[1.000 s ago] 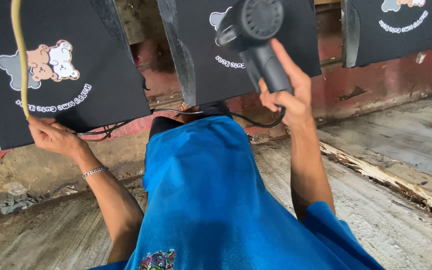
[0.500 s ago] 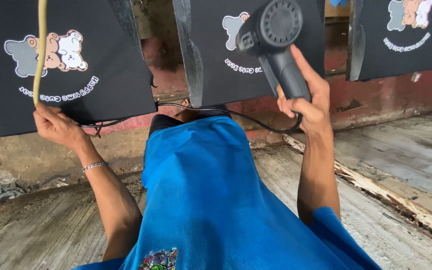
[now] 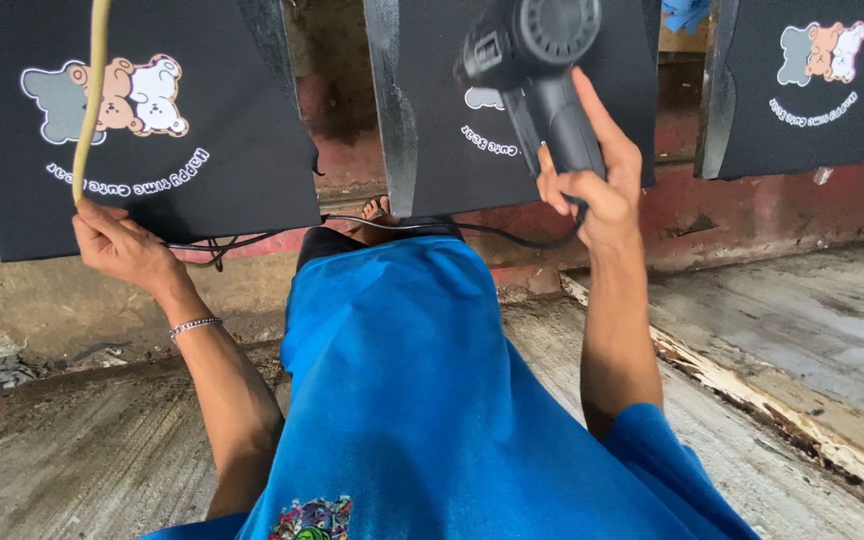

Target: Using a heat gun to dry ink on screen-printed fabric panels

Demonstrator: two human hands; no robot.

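Left panel (image 3: 212, 150): black cloth; print of three bears, grey, tan, white, with white arched lettering beneath.
Middle panel (image 3: 452, 100): black; part of pale bear print and white lettering showing.
Right panel (image 3: 812, 130): black; same grey, tan, white bear print.
Heat gun (image 3: 537, 70): black body, black cable (image 3: 452, 228).
Cord (image 3: 92, 100): dull yellow.
Shirt (image 3: 402, 400): bright blue, multicoloured graphic at lower edge.
Bracelet (image 3: 195, 325): silver.
Wall base (image 3: 752, 215): faded red.
Floor (image 3: 72, 450): grey, streaked white.

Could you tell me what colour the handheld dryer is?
Black dryer, clearest in the head view.
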